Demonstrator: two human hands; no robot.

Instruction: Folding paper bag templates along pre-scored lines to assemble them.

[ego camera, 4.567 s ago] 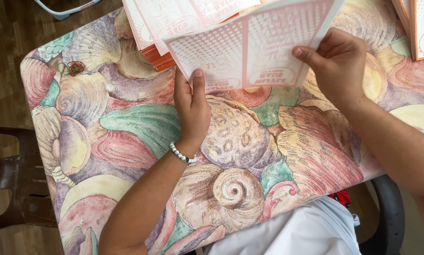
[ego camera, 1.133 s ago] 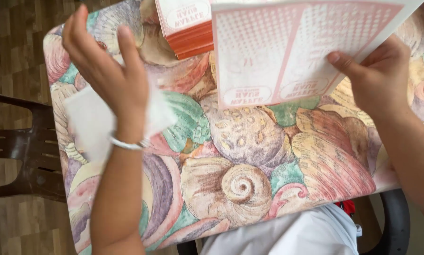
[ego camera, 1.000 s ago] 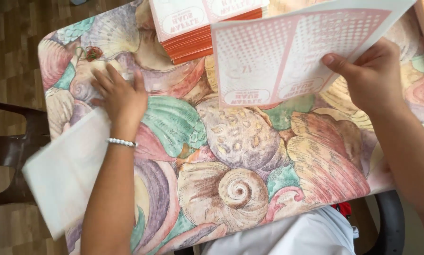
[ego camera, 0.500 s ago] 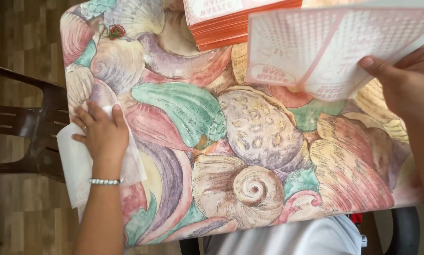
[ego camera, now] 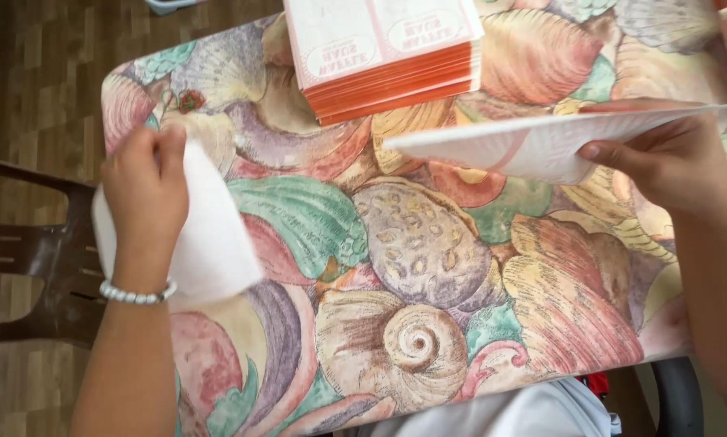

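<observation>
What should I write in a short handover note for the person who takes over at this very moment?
Left hand: holds a plain white paper sheet at the left edge of the seashell-patterned tablecloth.
Right hand: holds a white printed card with pink markings, lifted nearly flat above the table.
The stack of orange-edged printed cards lies at the far edge.
Done: one card and one sheet are in hand.
Left: the stacked cards remain.
</observation>
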